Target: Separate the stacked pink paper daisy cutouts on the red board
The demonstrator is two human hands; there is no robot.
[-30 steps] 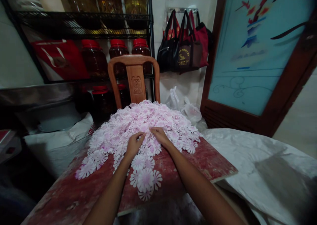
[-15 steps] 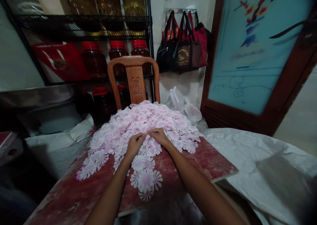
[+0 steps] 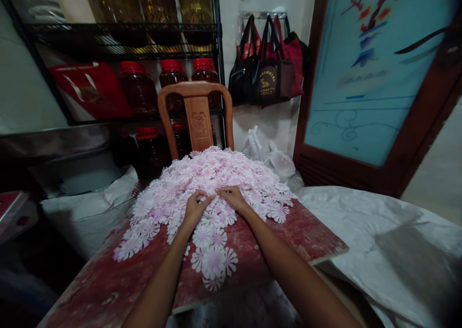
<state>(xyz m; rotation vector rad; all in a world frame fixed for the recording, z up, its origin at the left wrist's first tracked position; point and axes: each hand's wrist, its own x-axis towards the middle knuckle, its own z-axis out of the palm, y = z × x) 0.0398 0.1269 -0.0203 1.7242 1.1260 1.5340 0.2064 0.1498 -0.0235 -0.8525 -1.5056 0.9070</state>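
A broad heap of white and pale pink paper-like flowers (image 3: 212, 169) covers the far part of a worn red board (image 3: 249, 251). My left hand (image 3: 197, 207) is at the near side of the heap, thumb and fingers bent toward each other. My right hand (image 3: 233, 197) faces it, fingers pinched together. Their fingertips nearly meet over the flowers; what they hold is too small to make out. A smaller cluster of flowers (image 3: 213, 260) lies between my forearms, near the board's front edge.
Behind the board stands a carved wooden chair (image 3: 199, 111). White sacking (image 3: 361, 222) spreads at the right, and a white sack (image 3: 90, 208) stands at the left. Farther back are a rack with red-lidded jars (image 3: 139, 87), hanging bags (image 3: 265, 73) and a door (image 3: 355, 92).
The fingers of my left hand have lifted and parted slightly from its thumb. My right hand has barely moved, and the flowers look the same.
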